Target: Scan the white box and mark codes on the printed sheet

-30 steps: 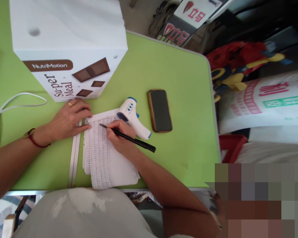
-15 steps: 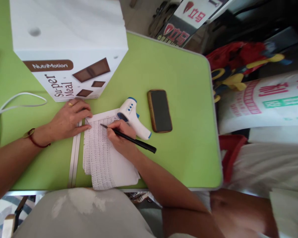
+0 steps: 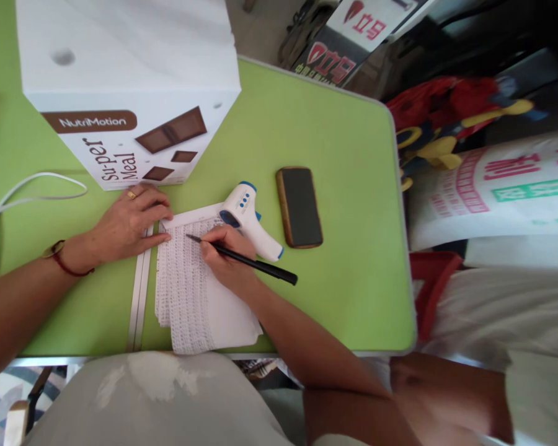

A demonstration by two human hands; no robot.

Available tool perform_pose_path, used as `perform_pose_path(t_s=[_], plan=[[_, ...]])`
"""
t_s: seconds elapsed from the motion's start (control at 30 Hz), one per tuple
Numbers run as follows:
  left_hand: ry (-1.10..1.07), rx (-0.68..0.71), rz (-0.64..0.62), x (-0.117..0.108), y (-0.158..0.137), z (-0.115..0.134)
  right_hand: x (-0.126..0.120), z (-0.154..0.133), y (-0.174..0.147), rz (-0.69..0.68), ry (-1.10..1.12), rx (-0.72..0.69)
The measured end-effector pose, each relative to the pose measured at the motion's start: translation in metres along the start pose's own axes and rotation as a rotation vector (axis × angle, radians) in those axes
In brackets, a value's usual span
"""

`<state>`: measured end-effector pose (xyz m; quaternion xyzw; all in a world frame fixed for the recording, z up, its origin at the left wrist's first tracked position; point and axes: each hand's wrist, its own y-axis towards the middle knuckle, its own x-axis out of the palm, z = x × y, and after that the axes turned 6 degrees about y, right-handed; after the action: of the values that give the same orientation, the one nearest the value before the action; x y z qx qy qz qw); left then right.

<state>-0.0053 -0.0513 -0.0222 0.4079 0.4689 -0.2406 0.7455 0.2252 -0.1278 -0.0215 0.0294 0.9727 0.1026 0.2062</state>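
Observation:
A black pen (image 3: 260,266) is pinched in my right hand (image 3: 229,255), its tip on or just above a sheet of paper (image 3: 190,291) dense with rows of small handwriting. More sheets lie beneath it. My left hand (image 3: 132,222) rests flat at the sheets' upper left edge, fingers stretched out, thumb and fingertips touching the paper. A white and blue infrared thermometer (image 3: 251,222) lies across the paper's upper right corner, close above my right hand. Right of it sits a dark phone (image 3: 300,207) in a brown-edged case.
A large white box (image 3: 130,93) stands at the table's back left. Beside it on the left lies a white cable (image 3: 37,175). The green table (image 3: 353,186) ends at a rounded metal edge. Past its right side are a printed white sack (image 3: 502,186) and a red container (image 3: 434,288).
The pen tip has shifted very slightly left along the handwriting, and the pen's rear end has swung a little to the right. My left hand has stayed in place.

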Motion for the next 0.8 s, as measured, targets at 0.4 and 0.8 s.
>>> perform_pose_path(t_s=[0.4, 0.8], plan=[[0.0, 0.001, -0.005, 0.0006, 0.0003, -0.0002, 0.0006, -0.0003, -0.0014, -0.056, 0.008, -0.055], [0.002, 0.002, -0.005, 0.0002, 0.0, -0.0003, -0.0011, -0.0011, 0.0001, -0.076, 0.026, -0.033]])
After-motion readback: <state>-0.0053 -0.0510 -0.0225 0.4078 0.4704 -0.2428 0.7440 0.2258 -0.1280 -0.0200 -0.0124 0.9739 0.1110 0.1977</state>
